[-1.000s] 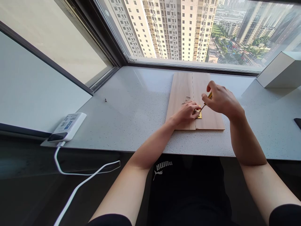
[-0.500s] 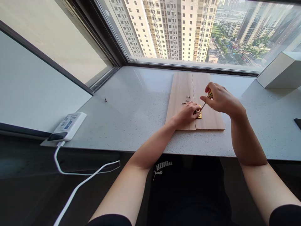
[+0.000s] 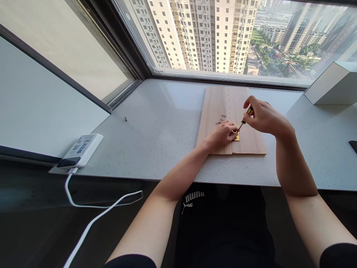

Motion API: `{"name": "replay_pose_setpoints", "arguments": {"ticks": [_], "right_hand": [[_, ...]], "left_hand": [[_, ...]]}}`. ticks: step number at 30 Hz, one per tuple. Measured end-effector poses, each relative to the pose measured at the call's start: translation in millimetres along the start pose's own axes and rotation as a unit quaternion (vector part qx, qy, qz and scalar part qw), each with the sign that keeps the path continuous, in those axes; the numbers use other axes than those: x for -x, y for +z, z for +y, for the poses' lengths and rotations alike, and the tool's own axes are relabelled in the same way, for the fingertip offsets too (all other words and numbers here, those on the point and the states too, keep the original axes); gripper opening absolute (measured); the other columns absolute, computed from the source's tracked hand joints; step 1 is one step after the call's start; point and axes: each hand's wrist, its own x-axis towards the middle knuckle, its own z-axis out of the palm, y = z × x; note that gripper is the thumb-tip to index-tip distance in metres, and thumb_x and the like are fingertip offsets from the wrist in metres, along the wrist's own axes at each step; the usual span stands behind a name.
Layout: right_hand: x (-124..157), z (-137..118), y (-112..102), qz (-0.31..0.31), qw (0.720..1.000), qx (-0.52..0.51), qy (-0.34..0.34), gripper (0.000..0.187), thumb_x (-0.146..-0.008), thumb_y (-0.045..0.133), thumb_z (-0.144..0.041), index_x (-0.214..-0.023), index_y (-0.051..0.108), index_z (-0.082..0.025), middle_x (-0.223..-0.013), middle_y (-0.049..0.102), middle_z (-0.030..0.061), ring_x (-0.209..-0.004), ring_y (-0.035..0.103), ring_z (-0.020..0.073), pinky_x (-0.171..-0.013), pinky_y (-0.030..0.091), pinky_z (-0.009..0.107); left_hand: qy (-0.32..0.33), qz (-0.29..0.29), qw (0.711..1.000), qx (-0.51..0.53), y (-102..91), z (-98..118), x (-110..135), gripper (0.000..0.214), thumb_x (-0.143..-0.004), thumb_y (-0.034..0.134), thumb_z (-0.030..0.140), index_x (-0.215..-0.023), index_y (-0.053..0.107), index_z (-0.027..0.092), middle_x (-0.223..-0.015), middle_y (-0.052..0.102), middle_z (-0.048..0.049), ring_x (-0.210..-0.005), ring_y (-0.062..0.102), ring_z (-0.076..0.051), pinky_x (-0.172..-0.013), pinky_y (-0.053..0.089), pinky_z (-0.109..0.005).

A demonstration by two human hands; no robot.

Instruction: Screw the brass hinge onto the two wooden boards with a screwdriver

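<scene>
Two pale wooden boards (image 3: pixel 214 104) lie edge to edge on the sill. A gold metal hinge (image 3: pixel 237 138) rests by their seam, partly covered by my left hand (image 3: pixel 223 133). The fingers of that hand are bent and pressed together on the hinge; what else they may pinch is too small to tell. My right hand (image 3: pixel 263 116) grips a yellow-and-black screwdriver (image 3: pixel 243 122) by its handle. The screwdriver slants down to the left, its tip close to my left fingertips over the hinge. Several small screws (image 3: pixel 222 119) lie on the left board beyond my left hand.
The boards lie on a speckled white windowsill (image 3: pixel 156 141) below a large window. At the left edge sits a white power adapter (image 3: pixel 89 147) with a white cable (image 3: pixel 89 225). A white box (image 3: pixel 331 85) stands at the far right, and a dark object (image 3: pixel 353 145) at the right edge.
My right hand has shifted slightly to the right and turned, showing more of the screwdriver's handle. My left hand and the boards hold their place.
</scene>
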Motion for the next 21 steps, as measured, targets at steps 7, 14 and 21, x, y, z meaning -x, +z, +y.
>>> {"name": "replay_pose_setpoints", "arguments": {"ticks": [7,14,21], "right_hand": [[-1.2,-12.6,3.4,0.011,0.996,0.056,0.07,0.026,-0.114,0.058,-0.05,-0.111,0.063,-0.025,-0.097,0.076,0.0131,-0.084,0.063,0.0306,-0.075,0.042,0.041],[-0.9,-1.3,1.1,0.003,1.0,0.006,-0.012,0.011,-0.104,0.066,-0.028,-0.112,0.059,-0.026,-0.107,0.077,0.0114,-0.093,0.065,0.0296,-0.081,0.044,0.04],[-0.9,-10.4,6.6,0.015,1.0,0.013,0.018,0.024,-0.115,0.061,-0.05,-0.108,0.06,-0.026,-0.093,0.075,0.0087,-0.084,0.062,0.0281,-0.076,0.039,0.039]], "left_hand": [[-0.001,-0.005,1.0,0.001,-2.8,2.3,-0.2,0.017,-0.111,0.069,0.024,-0.109,0.085,0.021,-0.107,0.081,-0.0117,-0.111,0.072,-0.031,-0.107,0.058,-0.052],[-0.003,-0.001,1.0,0.006,-2.3,1.9,0.1,0.014,-0.11,0.072,0.023,-0.105,0.085,0.021,-0.107,0.081,-0.0118,-0.108,0.073,-0.03,-0.106,0.059,-0.052],[0.013,0.0,1.0,-0.002,0.4,-0.7,-0.2,0.014,-0.11,0.07,0.021,-0.104,0.083,0.021,-0.106,0.081,-0.0103,-0.109,0.071,-0.029,-0.104,0.058,-0.05]]}}
